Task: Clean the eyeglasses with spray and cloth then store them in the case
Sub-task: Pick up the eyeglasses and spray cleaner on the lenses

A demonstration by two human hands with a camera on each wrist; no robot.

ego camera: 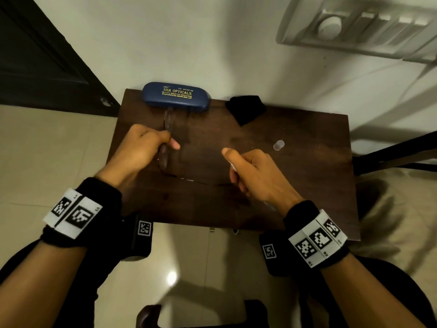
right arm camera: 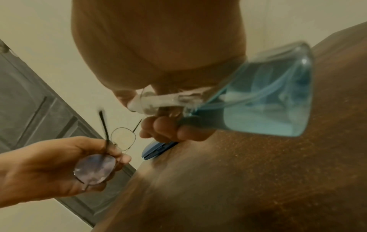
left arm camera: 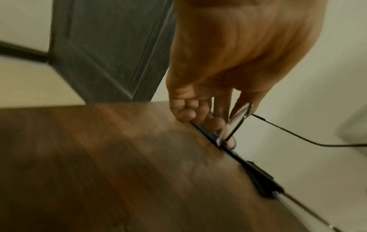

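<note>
step: spraying lenses | we pinched the eyeglasses (right arm camera: 103, 158) in our left hand (ego camera: 139, 150); right hand (ego camera: 255, 176) gripped the spray bottle (right arm camera: 264, 103) | tip: aim nozzle squarely at lens; press lightly

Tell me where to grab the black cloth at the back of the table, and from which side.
Pinch the black cloth at its near corner, the point aimed toward the person, coming from above and the front. It lies loosely bunched on the table against the wall, so the back is likely blocked, and the case sits apart to its left. Both hands are busy: left hand holds the eyeglasses, right hand the spray bottle.
</note>
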